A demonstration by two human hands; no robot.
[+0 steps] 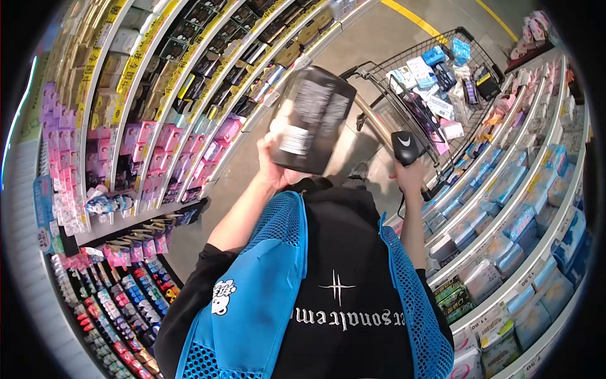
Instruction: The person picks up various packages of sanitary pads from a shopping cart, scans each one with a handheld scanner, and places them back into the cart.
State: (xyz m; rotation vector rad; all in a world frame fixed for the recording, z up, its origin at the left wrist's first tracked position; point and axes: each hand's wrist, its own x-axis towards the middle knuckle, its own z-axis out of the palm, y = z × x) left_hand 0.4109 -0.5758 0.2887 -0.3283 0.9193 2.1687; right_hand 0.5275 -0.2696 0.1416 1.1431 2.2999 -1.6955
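I hold one dark bag [310,117] up in front of my chest, at about twelve o'clock. My left hand [275,163] is clamped on its lower edge, with the fingers behind the bag and the thumb at the side. The bag's long axis is tilted, running from seven o'clock up to one o'clock, and its upper end points toward one o'clock. One white label [293,140] sits on the face turned to me, near the lower end.

My right hand [411,177] is well apart from the left, at about two o'clock, closed around the grip of one black scanner [404,146]. The scanner's head stands upright above my fist.

Past both hands, at one o'clock, stands one wire cart [379,72] with many small packs in its basket. Shelves of packs run along the aisle at nine o'clock [158,136] and at three o'clock [517,196].
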